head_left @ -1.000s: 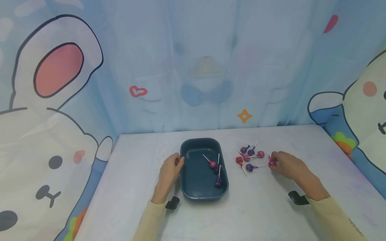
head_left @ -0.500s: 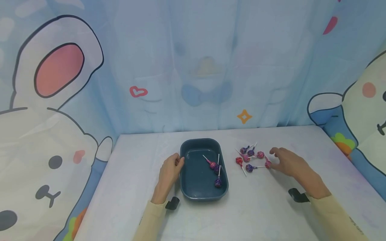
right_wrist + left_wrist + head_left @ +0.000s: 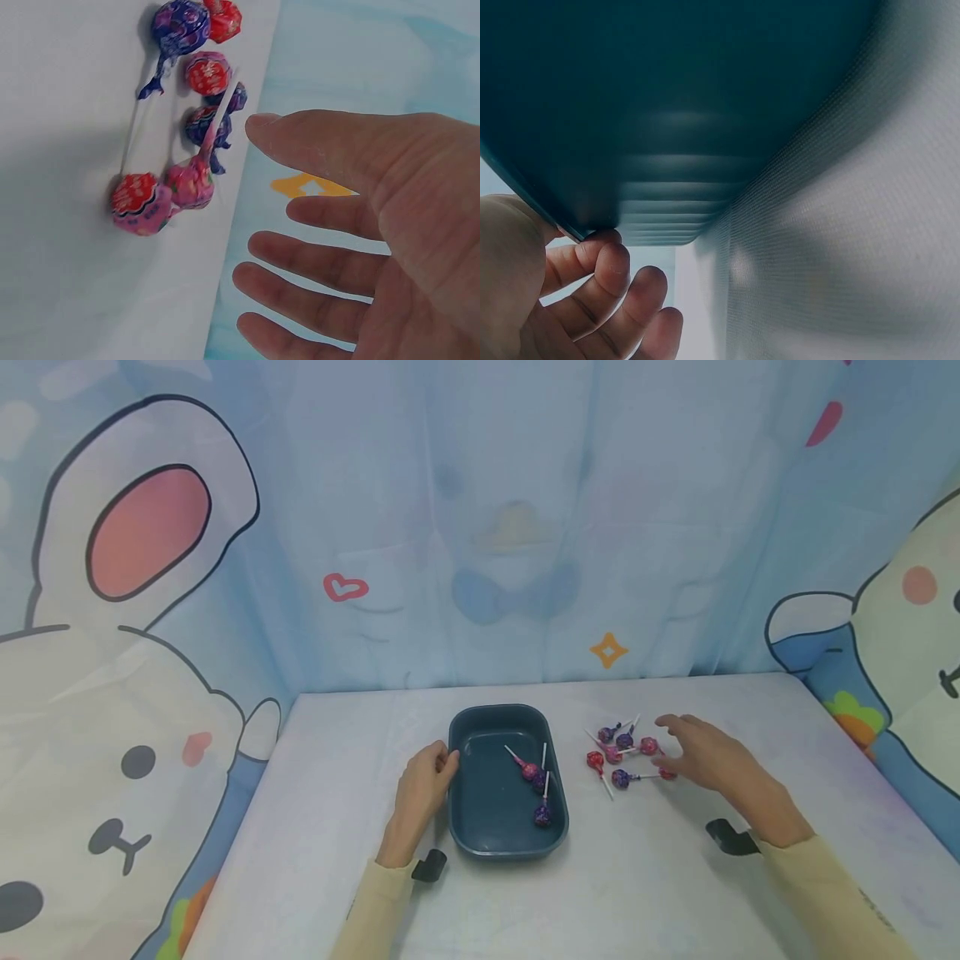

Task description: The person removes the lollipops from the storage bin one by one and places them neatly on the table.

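My left hand (image 3: 424,783) pinches the left rim of a dark teal plastic tray (image 3: 480,822), its thumb and index fingertip at the lip (image 3: 577,234) in the left wrist view. Inside the tray, against its right side, lie a pink lollipop (image 3: 528,770) and two purple ones, the nearer purple lollipop (image 3: 542,815) with its stick pointing away. My right hand (image 3: 708,760) hovers with fingers spread and nothing between them, beside a loose group of lollipops. Nearest to it are a red-and-pink lollipop (image 3: 141,206) and a pink lollipop (image 3: 191,184).
Left in the group on the white tabletop (image 3: 600,877) are a red lollipop (image 3: 595,760) and a purple lollipop (image 3: 621,779); more lie just behind. A light blue printed curtain (image 3: 510,643) stands along the table's back edge.
My right hand has let go of the red-and-pink lollipop, spread its fingers and moved slightly left over the group. That lollipop now lies by the purple one's stick. The left hand stays put.
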Demonstrator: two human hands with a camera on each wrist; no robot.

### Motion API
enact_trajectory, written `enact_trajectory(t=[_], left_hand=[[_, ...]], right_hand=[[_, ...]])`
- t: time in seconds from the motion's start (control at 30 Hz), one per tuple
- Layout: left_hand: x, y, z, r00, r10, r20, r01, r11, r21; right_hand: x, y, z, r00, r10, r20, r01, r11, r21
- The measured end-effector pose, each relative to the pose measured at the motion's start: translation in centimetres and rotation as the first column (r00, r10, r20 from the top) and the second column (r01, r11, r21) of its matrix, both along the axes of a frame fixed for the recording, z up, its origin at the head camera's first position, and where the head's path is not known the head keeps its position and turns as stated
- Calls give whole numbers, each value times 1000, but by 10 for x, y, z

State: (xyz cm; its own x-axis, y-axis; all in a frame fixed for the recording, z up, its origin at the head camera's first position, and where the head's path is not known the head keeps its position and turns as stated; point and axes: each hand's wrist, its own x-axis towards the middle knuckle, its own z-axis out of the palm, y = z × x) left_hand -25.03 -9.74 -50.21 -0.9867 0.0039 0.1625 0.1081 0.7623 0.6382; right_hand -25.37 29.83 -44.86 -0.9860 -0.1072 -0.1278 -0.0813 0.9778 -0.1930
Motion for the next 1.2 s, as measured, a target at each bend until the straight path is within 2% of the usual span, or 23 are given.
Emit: enact_trajectory(t=[0.23,0.63,0.9,1.2], left_hand=[[-1,0,0,1000,5,16,-5,1000,1],[-2,1,0,1000,-2,5,2,1000,-15],[-1,2,1,1000,-3,5,3,1000,-13],[1,1,3,1000,2,3,-2,1000,-10]], right_hand=[[-2,-8,3,1000,17,-8,-17,1000,-3],[-5,-31,16,995,84,-50,-84,996,3],[-11,-50,20,997,72,-26,-72,997,-5],[-13,-75,29,986,147,-83,-147,989,4]])
